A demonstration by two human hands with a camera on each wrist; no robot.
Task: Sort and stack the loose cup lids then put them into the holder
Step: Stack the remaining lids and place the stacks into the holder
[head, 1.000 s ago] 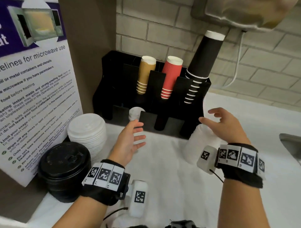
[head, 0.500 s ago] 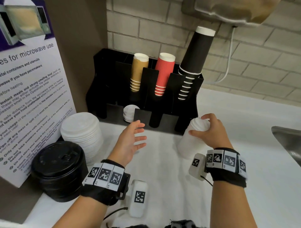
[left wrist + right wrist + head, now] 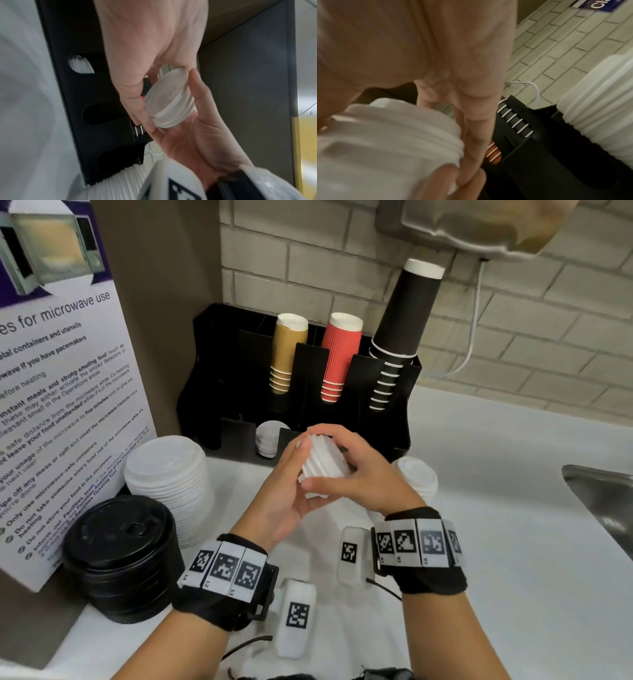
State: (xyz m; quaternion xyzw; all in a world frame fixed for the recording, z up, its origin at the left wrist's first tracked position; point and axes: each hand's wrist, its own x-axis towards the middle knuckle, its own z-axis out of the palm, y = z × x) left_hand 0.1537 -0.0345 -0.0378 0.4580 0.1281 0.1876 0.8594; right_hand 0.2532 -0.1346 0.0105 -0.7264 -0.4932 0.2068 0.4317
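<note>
A short stack of small white lids [image 3: 322, 469] hangs tilted on its side above the counter, in front of the black holder [image 3: 342, 378]. My right hand [image 3: 359, 474] grips it from the right, fingers over the top and thumb on the near side. My left hand [image 3: 287, 494] lies against its left end with nearly straight fingers. The left wrist view shows the same stack [image 3: 169, 100] between both hands. The rest of that white pile [image 3: 416, 474] stands on the counter to the right. One front slot of the holder has a few small white lids [image 3: 270, 436].
A tall pile of wide white lids [image 3: 168, 470] and a pile of black lids [image 3: 120, 553] stand at the left by a microwave notice board [image 3: 58, 405]. Tan, red and black cup stacks fill the holder's back. A steel sink [image 3: 603, 498] lies at the right.
My right hand took the top part of the right-hand white pile, lifted it and carried it left. My left hand rose to meet it and now lies against the stack.
</note>
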